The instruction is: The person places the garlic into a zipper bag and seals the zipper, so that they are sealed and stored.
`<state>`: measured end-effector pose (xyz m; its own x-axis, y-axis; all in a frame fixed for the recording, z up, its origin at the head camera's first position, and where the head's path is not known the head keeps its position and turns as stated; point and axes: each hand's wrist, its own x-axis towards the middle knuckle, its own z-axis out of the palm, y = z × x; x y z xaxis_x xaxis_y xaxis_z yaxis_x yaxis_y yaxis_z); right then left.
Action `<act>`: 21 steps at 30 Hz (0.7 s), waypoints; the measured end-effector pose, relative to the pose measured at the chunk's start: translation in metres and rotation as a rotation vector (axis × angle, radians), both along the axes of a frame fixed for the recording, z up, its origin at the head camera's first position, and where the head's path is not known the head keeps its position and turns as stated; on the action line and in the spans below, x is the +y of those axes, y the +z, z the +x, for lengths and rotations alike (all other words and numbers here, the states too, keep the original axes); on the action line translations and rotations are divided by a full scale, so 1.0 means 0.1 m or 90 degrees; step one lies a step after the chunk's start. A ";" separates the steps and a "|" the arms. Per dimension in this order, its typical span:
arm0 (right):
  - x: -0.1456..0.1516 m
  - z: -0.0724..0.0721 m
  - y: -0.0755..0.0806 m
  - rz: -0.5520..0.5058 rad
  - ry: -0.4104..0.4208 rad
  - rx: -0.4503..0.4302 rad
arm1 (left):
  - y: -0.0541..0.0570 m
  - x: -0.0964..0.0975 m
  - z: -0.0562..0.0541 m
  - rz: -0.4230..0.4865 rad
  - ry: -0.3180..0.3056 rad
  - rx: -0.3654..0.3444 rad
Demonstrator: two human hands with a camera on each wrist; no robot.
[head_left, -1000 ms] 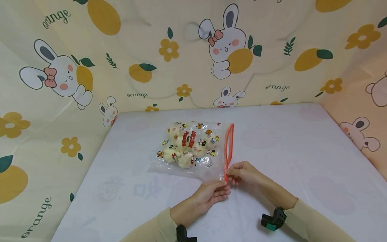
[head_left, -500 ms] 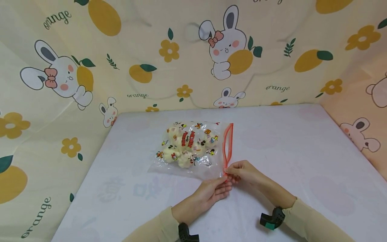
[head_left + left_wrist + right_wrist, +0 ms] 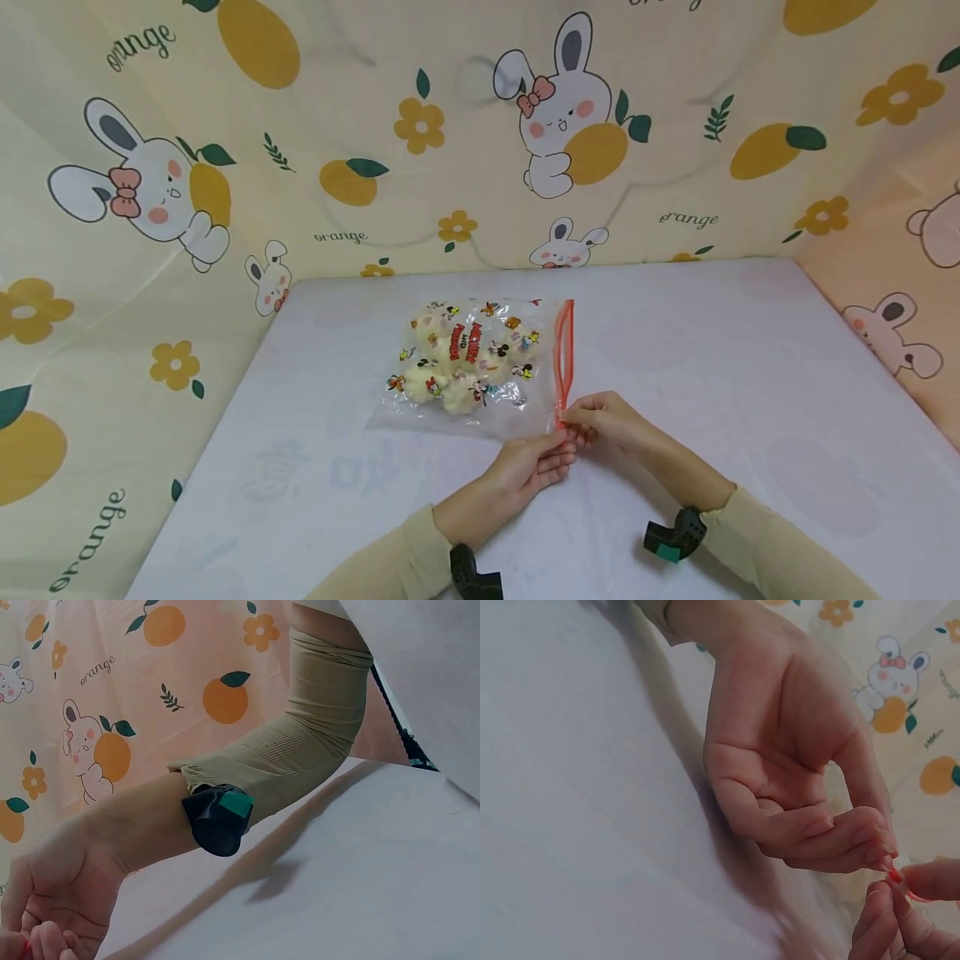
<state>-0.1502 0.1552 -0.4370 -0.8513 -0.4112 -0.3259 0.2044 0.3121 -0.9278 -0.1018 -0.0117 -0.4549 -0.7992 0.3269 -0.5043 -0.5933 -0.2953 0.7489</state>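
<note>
A clear zip bag (image 3: 480, 367) printed with small cartoon figures and red lettering lies flat on the table, with several pale cream lumps inside. Its red zip edge (image 3: 567, 342) runs along the right side, the two strips parted in the middle. My left hand (image 3: 521, 471) pinches the near corner of that edge between thumb and forefinger, the other fingers loosely bent. Just above it my right hand (image 3: 607, 421) pinches the red edge with thumb and fingertips. In the right wrist view, the fingertips of both hands meet closely at a small red end (image 3: 895, 876).
A white cloth with faint patterns covers the table (image 3: 712, 358). Behind it hangs a cream curtain (image 3: 465, 150) with rabbits and oranges, and a peach one (image 3: 892, 250) stands at the right. Each wrist carries a black camera mount (image 3: 675, 533).
Both hands have shifted slightly away from the body, still pinching the near end of the zip. The red edge has moved a little to the left and its gap looks narrower.
</note>
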 end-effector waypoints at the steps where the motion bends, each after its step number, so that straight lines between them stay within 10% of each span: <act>1: 0.00 0.00 0.00 -0.001 -0.001 -0.001 | 0.00 0.00 0.00 -0.001 0.000 -0.001; 21: -0.01 0.00 -0.01 -0.006 -0.015 -0.005 | 0.00 -0.01 0.01 0.007 -0.001 0.000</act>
<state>-0.1500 0.1544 -0.4382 -0.8583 -0.3943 -0.3283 0.2182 0.2986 -0.9291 -0.1010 -0.0131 -0.4551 -0.7984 0.3341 -0.5010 -0.5943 -0.3029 0.7450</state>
